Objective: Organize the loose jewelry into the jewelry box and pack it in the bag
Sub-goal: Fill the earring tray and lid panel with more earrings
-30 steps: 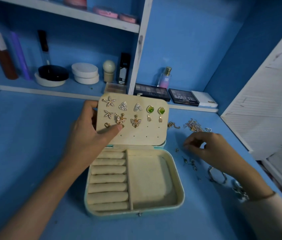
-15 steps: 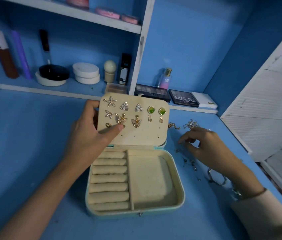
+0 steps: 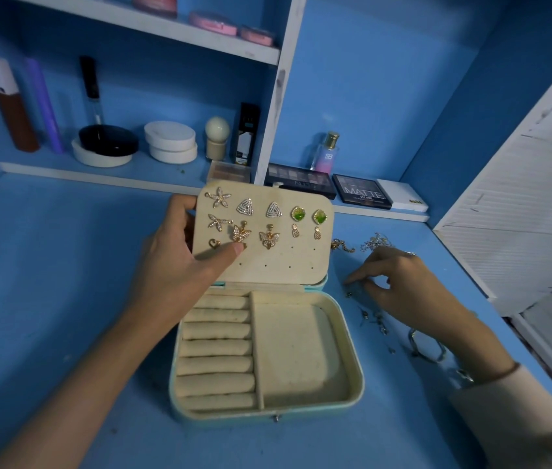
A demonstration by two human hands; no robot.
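An open pale-teal jewelry box (image 3: 356, 377) lies on the blue surface, with cream ring rolls at left and a bare compartment at right. Its upright cream earring panel (image 3: 288, 265) carries several earrings: starfish, triangles, green stones, butterflies, pineapples and a small heart. My left hand (image 3: 169, 265) grips the panel's left edge, thumb on its front below a butterfly earring (image 3: 241, 233). My right hand (image 3: 400, 286) hovers over loose jewelry (image 3: 369, 316) right of the box, fingertips reaching down at a small piece (image 3: 348, 294). Gold chains (image 3: 362, 243) lie behind that hand.
A silver bangle (image 3: 427, 346) lies by my right wrist. Shelves at the back hold bottles, round compacts (image 3: 171, 142), a perfume bottle (image 3: 327, 154) and eyeshadow palettes (image 3: 362, 194). A white louvred door (image 3: 521, 198) stands open at right.
My right hand has slid left and forward over the loose pieces, its fingertips lowering toward a small piece near the box's corner. My left hand keeps holding the panel.
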